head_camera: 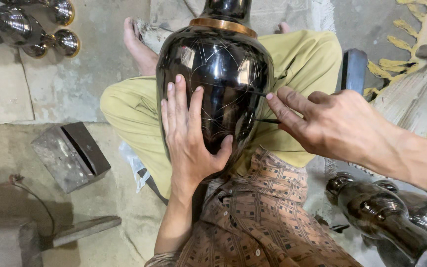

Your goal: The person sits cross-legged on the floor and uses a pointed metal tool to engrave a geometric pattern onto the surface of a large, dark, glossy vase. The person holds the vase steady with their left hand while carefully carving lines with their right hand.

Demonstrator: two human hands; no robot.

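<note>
A large glossy black metal vase (pixel 223 74) with a brass band at its neck rests on my lap, its neck pointing away from me. Thin scratched lines cross its belly. My left hand (pixel 190 136) lies flat on the vase's near side, fingers spread, thumb wrapped under it. My right hand (pixel 329 123) pinches a thin dark engraving tool (pixel 268 120) whose tip touches the vase's right side. My legs are crossed in yellow-green trousers (pixel 134 109), and I wear a brown patterned shirt.
Several dark polished vases lie at the top left (pixel 23 27) and the bottom right (pixel 391 212). A grey metal block (pixel 70 155) sits on the concrete floor to the left, with a flat bar (pixel 82 230) below it. A fringed rug (pixel 411 74) lies to the right.
</note>
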